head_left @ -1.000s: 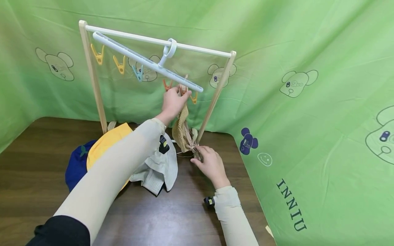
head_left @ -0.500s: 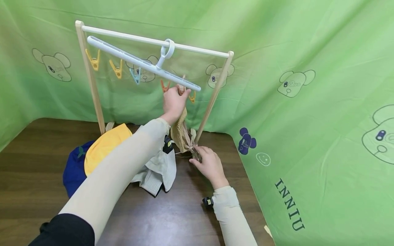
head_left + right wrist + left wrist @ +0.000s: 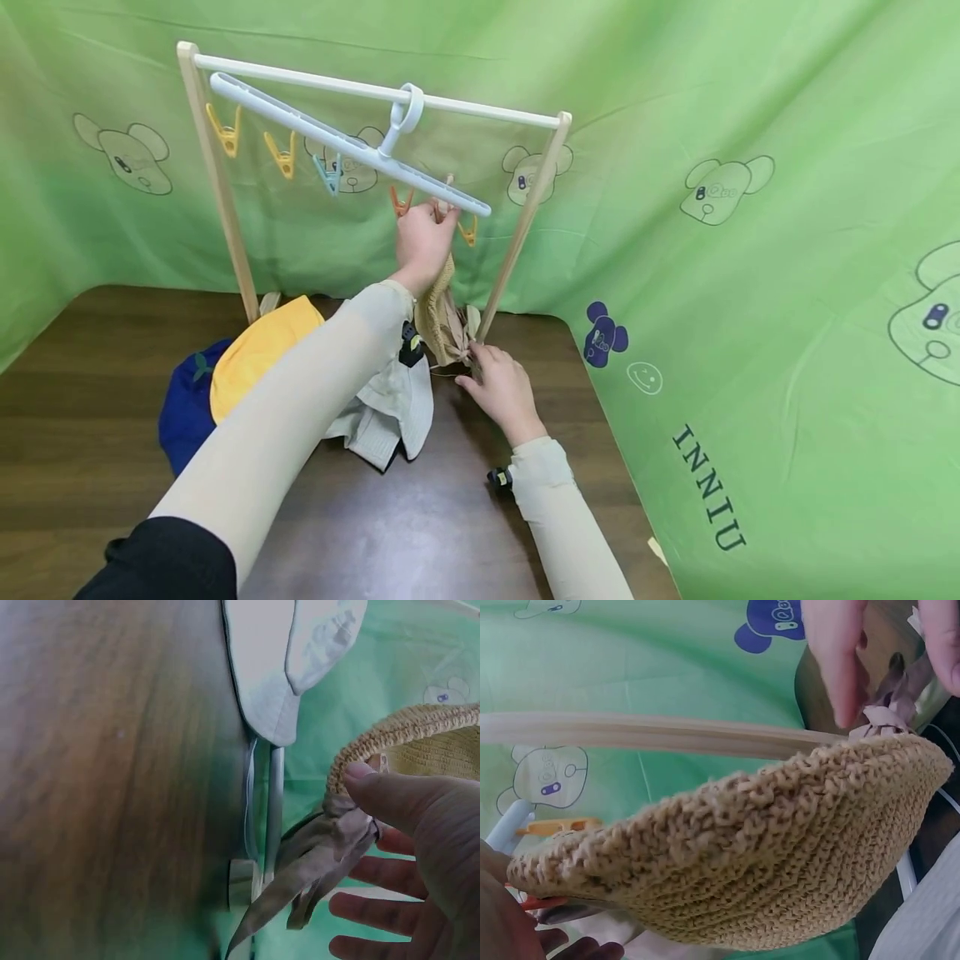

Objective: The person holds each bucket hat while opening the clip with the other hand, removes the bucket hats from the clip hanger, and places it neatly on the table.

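Straw hat (image 3: 442, 321), the tan knitted one, is being held up under the white clip hanger (image 3: 348, 148) at about 12 o'clock from the person, just in front of the drying rack (image 3: 525, 217). Its top edge is pinched by the left hand (image 3: 422, 243) right at the pegs, next to an orange clip (image 3: 400, 202), so it looks like the brim is kept level with a peg on purpose. The lower end is steadied by the right hand (image 3: 501, 390), thumb pressed on the rim where the brownish ribbon bow (image 3: 322, 859) sits, the other fingers loosely spread below it. That probably keeps the hat from swinging.

From the head view, the hanger is seen tilted down toward 3 o'clock, hooked over the white rail (image 3: 375, 90), with yellow and teal pegs left free at the 9 o'clock end. Also on the wooden table (image 3: 90, 375): a yellow hat (image 3: 255, 354), a navy one (image 3: 183, 408) and a pale striped hat (image 3: 386, 408), piled around 10 o'clock from the right hand.

The weave and the curve of the crown (image 3: 780, 847) are only shown properly by the left wrist view. The bow and the thumb's grip are only clear in the right wrist view. Whether a peg has actually bitten the brim can't be told from any of them.
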`<action>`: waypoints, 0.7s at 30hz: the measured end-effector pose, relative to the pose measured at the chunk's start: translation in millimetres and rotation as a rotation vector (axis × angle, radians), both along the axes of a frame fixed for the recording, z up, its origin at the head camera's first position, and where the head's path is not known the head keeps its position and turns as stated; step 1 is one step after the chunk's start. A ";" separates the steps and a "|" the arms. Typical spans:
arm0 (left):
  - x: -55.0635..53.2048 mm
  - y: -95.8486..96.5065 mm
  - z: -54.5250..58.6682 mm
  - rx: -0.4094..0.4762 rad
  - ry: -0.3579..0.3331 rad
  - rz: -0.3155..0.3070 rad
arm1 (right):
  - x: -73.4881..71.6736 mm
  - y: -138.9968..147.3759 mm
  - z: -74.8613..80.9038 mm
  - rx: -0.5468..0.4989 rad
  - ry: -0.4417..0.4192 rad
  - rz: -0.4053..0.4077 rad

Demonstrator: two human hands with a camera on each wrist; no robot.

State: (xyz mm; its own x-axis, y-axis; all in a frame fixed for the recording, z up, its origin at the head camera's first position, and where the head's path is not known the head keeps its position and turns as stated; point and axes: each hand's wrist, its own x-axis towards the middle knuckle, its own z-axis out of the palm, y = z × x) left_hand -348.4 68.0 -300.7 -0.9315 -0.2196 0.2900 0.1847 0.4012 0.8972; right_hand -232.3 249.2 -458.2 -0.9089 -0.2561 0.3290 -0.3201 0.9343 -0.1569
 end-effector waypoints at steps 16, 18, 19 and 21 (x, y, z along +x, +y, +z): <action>0.8 -2.2 3.5 0.010 -0.017 -0.011 | -17.6 -13.2 2.6 0.127 0.029 -0.017; 1.0 -2.1 4.1 0.007 -0.020 -0.007 | -20.0 -15.0 1.4 0.142 0.063 -0.001; 1.3 -2.1 4.4 0.001 -0.021 -0.003 | -21.3 -16.0 0.5 0.154 0.082 0.004; 1.6 -2.0 4.7 -0.003 -0.026 -0.004 | -23.8 -18.3 -1.5 0.172 0.118 0.005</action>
